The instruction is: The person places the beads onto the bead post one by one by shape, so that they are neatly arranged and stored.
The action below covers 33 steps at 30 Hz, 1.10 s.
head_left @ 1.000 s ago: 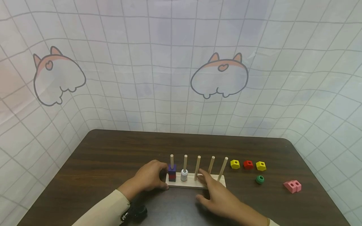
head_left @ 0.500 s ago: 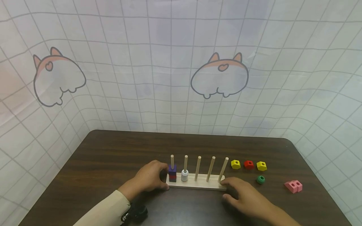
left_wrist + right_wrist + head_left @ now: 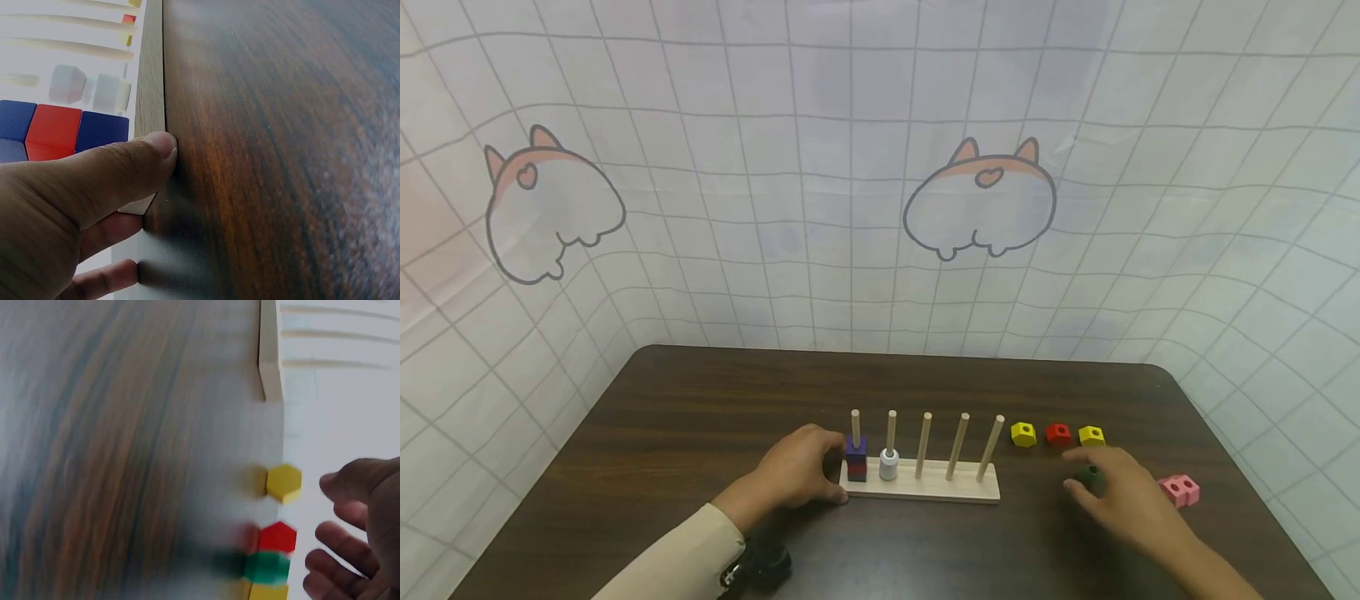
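Note:
A wooden peg board (image 3: 962, 485) with several upright pegs stands on the table. My left hand (image 3: 793, 468) grips its left end, the thumb (image 3: 140, 156) pressing on the front edge in the left wrist view. On the leftmost peg sits a stack of blue and red blocks (image 3: 856, 460); white beads (image 3: 888, 465) sit on the peg beside it. My right hand (image 3: 1127, 496), fingers apart and loosely bent, hovers at a green bead (image 3: 1089, 476), partly covering it. In the right wrist view a visible space separates the fingers from the green bead (image 3: 269, 567).
Right of the board, a yellow block (image 3: 1022, 434), a red block (image 3: 1058, 435) and another yellow block (image 3: 1091, 436) lie in a row. Pink blocks (image 3: 1184, 492) lie to the right of my right hand. A patterned curtain (image 3: 850, 208) hangs behind the table.
My right hand has moved right, from among the board's right-hand pegs, past its right end, to the green bead. My left hand and the board have stayed put.

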### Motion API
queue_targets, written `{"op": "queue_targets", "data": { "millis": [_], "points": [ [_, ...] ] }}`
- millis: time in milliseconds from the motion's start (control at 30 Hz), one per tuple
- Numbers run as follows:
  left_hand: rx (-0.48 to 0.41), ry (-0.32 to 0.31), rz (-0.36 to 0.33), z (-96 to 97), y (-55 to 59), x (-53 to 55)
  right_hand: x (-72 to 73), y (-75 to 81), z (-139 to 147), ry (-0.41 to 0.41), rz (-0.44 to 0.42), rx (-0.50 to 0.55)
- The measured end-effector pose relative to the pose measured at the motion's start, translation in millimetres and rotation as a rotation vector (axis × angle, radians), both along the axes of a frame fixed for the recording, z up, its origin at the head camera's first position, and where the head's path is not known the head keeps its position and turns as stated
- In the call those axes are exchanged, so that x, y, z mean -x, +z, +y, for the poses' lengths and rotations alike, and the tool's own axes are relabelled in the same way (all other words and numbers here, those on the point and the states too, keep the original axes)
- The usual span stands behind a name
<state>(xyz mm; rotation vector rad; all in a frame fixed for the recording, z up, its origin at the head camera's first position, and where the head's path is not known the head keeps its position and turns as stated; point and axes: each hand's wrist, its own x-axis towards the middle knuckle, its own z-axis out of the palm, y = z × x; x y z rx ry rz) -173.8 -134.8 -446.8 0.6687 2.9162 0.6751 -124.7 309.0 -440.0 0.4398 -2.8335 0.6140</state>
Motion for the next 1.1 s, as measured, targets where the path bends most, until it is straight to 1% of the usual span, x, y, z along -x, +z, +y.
{"op": "queue_targets", "data": {
  "millis": [100,300,567,633,733,867,1100],
  "points": [
    [0.002,0.001,-0.003,-0.1,-0.2,0.3,3.2,-1.8,10,-0.028,-0.014,0.003],
    [0.007,-0.001,-0.002,-0.1,-0.7,1.4,7.6,-7.9,20,-0.046,-0.039,0.018],
    [0.010,0.000,-0.001,-0.3,-1.7,1.6,11.8,-8.9,15,-0.111,-0.157,0.035],
    [0.011,0.001,-0.001,-0.3,-1.9,1.5,13.1,-9.0,13,-0.122,-0.153,0.032],
    [0.012,0.005,0.000,0.1,-1.5,1.3,14.6,-7.2,9,-0.114,-0.119,0.033],
    [0.012,0.006,0.003,0.7,-1.3,1.1,16.5,2.6,3,-0.086,-0.080,0.061],
    [0.011,0.005,-0.005,0.8,-1.7,1.3,15.3,37.3,-13,-0.063,-0.056,0.119]
  ]
}}
